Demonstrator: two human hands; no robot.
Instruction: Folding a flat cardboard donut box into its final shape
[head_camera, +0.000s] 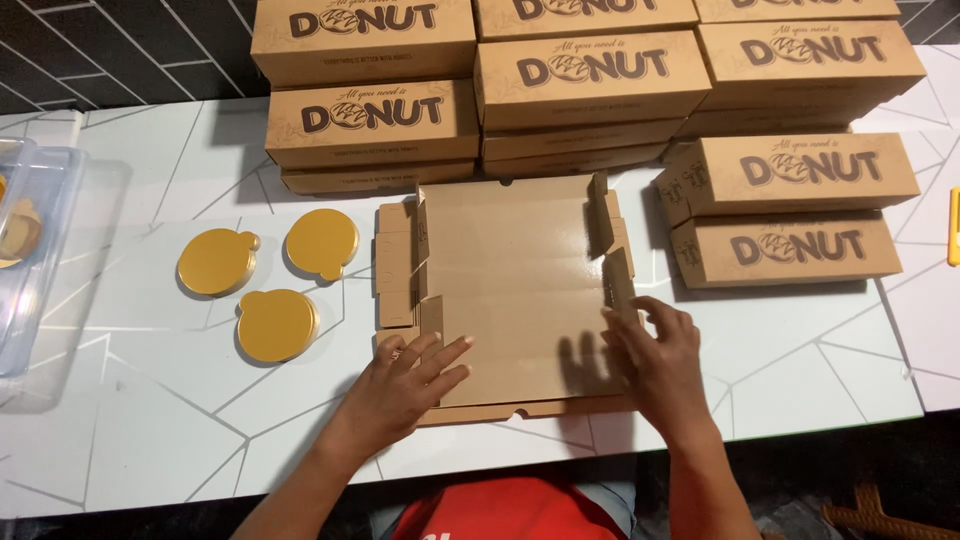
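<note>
A flat, unfolded brown cardboard box blank (510, 270) lies on the white table (150, 420) in front of me, its side flaps partly raised. My left hand (405, 385) rests flat on the blank's near left corner, fingers spread. At the near right edge, my right hand (660, 360) has its fingers touching the raised side flap (618, 280). Neither hand grips anything.
Stacks of folded brown printed boxes (590, 80) stand behind the blank, and two more (790, 205) at the right. Three round gold cake boards (275, 325) lie to the left. A clear plastic tub (30, 250) sits at the far left edge. A yellow object (953, 225) shows at the right edge.
</note>
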